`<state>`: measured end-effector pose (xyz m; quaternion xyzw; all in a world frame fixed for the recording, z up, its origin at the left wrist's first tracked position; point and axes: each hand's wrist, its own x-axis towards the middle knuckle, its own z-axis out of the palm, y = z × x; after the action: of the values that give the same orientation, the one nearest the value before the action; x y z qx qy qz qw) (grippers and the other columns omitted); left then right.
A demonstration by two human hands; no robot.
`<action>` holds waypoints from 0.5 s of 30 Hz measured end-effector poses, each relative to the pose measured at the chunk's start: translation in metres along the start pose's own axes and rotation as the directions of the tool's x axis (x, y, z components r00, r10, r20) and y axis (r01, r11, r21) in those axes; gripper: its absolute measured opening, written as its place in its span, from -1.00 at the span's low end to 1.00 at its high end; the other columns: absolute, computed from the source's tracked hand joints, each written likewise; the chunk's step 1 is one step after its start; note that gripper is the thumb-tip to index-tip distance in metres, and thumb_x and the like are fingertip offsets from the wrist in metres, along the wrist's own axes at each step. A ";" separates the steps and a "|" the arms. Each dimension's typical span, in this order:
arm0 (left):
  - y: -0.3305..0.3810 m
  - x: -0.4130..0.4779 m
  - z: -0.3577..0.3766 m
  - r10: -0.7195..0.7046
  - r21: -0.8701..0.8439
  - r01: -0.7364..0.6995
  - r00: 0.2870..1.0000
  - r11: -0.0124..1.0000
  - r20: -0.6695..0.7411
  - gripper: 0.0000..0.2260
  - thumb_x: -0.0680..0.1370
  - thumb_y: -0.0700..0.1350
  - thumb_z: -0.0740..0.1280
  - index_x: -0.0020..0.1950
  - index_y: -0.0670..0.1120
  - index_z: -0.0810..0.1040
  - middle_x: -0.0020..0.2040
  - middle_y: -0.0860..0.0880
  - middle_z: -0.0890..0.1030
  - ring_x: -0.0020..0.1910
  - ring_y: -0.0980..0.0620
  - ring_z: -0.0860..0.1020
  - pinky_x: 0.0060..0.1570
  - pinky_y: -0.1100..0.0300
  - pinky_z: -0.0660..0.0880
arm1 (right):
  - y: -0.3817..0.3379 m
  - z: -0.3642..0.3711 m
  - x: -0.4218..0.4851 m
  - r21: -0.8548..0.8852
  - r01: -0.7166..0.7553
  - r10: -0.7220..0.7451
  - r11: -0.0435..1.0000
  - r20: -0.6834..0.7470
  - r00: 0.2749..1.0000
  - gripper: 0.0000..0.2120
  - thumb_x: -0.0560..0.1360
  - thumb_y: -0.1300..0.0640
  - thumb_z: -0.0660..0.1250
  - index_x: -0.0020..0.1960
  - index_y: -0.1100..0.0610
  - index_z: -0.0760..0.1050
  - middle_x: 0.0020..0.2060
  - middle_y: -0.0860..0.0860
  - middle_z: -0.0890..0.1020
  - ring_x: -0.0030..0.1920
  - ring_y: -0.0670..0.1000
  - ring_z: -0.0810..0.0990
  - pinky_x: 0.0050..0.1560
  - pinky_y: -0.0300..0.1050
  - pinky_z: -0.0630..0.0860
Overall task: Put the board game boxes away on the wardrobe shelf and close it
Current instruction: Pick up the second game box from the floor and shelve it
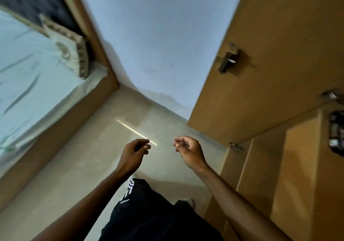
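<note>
Filling the right of frame, wardrobe door (270, 73) stands swung open; bed (28, 64) runs along the left, floor (111, 166) between. Board game boxes (337, 132) are probably the blurred dark shape at right edge, inside the wardrobe (297, 166). Left hand (135, 153) and right hand (188, 151) hang centre frame, loosely curled, empty; if the boxes overhang, swinging the door shut could knock them.

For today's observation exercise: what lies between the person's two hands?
In the head view, only pale floor shows between the left hand and the right hand, crossed by the end of a bright light streak.
</note>
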<state>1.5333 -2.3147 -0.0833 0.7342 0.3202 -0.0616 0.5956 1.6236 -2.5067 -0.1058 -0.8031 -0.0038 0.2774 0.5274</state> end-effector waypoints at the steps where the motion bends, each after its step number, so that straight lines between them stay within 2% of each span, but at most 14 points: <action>1: -0.005 0.001 -0.016 -0.012 -0.022 0.012 1.000 1.000 -0.027 -0.80 0.57 -0.26 0.29 0.16 -0.12 0.60 -0.03 -0.07 0.70 -0.15 0.03 0.64 -0.23 0.34 0.45 | -0.010 0.015 0.006 -0.022 0.005 -0.005 1.000 0.031 1.000 -0.85 0.51 0.16 0.35 0.05 0.10 0.63 -0.12 0.02 0.70 -0.08 -0.01 0.67 0.01 -0.13 0.60; 5: -0.036 0.012 -0.110 -0.084 -0.168 0.053 0.980 0.984 -0.182 -0.80 0.57 -0.24 0.29 0.18 -0.13 0.59 0.00 -0.08 0.69 -0.12 0.01 0.63 -0.18 0.28 0.45 | -0.062 0.111 0.038 -0.110 0.063 -0.044 0.992 0.170 0.984 -0.86 0.51 0.16 0.36 0.06 0.10 0.63 -0.10 0.05 0.70 -0.05 0.02 0.67 0.02 -0.13 0.61; 8: -0.062 0.011 -0.183 -0.136 -0.258 0.060 0.947 0.964 -0.290 -0.80 0.59 -0.25 0.27 0.18 -0.15 0.58 0.01 -0.11 0.68 -0.12 0.01 0.62 -0.27 0.43 0.46 | -0.100 0.193 0.052 -0.176 0.120 -0.065 0.977 0.291 0.954 -0.87 0.52 0.17 0.36 0.05 0.10 0.63 -0.12 0.08 0.70 -0.09 0.01 0.66 -0.12 -0.18 0.55; 11: -0.088 0.004 -0.250 -0.193 -0.350 0.046 0.896 0.936 -0.400 -0.80 0.60 -0.28 0.25 0.19 -0.18 0.57 0.02 -0.14 0.67 -0.13 0.03 0.59 -0.29 0.48 0.46 | -0.135 0.272 0.061 -0.225 0.185 -0.076 0.957 0.421 0.904 -0.89 0.51 0.19 0.36 0.00 0.05 0.62 -0.10 0.07 0.71 -0.10 0.00 0.65 -0.14 -0.19 0.52; 15: -0.132 -0.020 -0.328 -0.339 -0.491 0.037 0.767 0.870 -0.544 -0.82 0.60 -0.26 0.26 0.17 -0.15 0.57 -0.01 -0.10 0.67 -0.12 0.06 0.60 -0.25 0.42 0.44 | -0.171 0.380 0.063 -0.305 0.301 -0.053 0.904 0.617 0.785 -0.86 0.51 0.23 0.35 -0.03 0.01 0.61 -0.11 0.06 0.70 -0.14 -0.04 0.62 -0.19 -0.25 0.48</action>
<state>1.3506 -2.0115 -0.0909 0.5170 0.5753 0.1957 0.6029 1.5555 -2.0905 -0.0987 -0.7587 -0.3004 0.4570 0.3540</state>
